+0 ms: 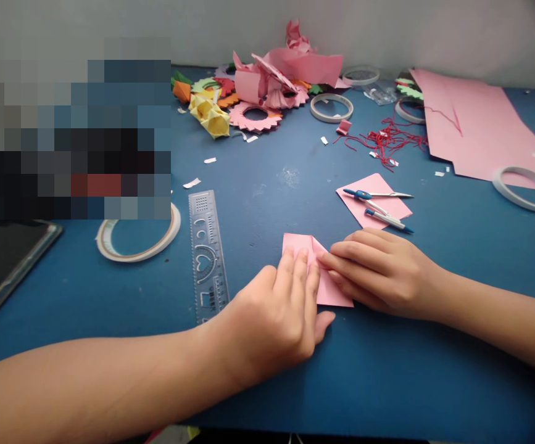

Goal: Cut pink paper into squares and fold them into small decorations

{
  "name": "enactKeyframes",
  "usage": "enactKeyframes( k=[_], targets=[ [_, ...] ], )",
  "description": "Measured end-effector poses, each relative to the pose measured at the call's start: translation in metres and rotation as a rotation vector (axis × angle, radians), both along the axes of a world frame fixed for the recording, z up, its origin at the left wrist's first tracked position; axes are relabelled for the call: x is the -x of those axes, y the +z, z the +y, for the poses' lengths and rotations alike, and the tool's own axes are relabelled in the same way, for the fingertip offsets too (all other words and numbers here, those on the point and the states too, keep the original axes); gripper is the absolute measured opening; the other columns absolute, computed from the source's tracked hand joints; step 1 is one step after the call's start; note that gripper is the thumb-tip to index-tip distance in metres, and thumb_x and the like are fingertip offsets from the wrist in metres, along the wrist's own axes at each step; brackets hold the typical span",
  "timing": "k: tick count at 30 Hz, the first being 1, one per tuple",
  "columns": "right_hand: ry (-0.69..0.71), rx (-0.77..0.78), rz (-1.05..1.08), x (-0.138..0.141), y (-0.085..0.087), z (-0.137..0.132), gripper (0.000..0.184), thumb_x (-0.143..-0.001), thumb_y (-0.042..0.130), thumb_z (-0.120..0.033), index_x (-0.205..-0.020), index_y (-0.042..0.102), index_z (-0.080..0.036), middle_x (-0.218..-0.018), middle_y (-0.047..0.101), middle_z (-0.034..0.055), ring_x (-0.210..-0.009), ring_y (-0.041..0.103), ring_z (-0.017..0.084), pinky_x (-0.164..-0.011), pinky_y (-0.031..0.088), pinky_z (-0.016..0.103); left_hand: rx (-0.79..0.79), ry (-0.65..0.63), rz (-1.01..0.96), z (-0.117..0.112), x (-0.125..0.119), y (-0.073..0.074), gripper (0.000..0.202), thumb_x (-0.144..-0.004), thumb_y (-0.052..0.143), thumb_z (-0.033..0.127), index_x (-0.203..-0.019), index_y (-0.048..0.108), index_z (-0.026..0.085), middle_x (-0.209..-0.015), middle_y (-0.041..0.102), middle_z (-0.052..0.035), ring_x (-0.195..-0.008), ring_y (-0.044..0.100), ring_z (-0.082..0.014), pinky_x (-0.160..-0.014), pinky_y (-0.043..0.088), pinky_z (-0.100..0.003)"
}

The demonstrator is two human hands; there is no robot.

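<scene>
A small sheet of pink paper (334, 293) lies on the blue table with a fold running down from its upper edge. My left hand (281, 311) presses it down with fingers stretched out flat, its thumb apart on the tabletop. From the other side my right hand (387, 271) pinches the folded part, fingers together; the thumb is mostly hidden. Just beyond the right hand, a drawing compass (378, 202) and a blue-and-white pen-like piece (387, 220) rest on another pink square (376, 184). Left of my left hand lies a clear stencil ruler (207, 253), partly covered by the wrist.
Rolls of tape (137, 251) lie at left, at the back and at the right edge (526, 188). Paper crafts (255, 117) are heaped against the wall. Red thread (382, 142) tangles near large pink sheets (480, 123). A phone-like dark device (12, 259) sits far left.
</scene>
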State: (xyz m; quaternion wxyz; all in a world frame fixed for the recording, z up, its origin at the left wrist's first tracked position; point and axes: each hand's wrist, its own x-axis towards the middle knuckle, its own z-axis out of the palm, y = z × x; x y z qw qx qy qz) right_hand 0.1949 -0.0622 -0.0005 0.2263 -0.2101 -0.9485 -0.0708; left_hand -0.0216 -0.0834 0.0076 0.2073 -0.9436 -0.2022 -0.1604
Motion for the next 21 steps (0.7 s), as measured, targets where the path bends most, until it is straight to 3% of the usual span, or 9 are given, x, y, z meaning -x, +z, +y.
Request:
enactKeyframes(
  k=[21],
  targets=[
    [-0.076,-0.036,-0.043,-0.0006,0.0016,-0.0003,0.020,-0.091,0.053,-0.018,-0.108,0.058,-0.008,-0.086,0.066,0.0095,-0.075,0.059,0.018,-0.062,0.049,0.033,0.023,-0.017,0.003,0.0014,0.0009,0.0009,0.040,-0.096,0.047,0.030,-0.104,0.068,-0.003,-0.102,0.070,-0.0222,-0.092,0.071,-0.0323,-0.058,0.056,-0.031]
  ],
)
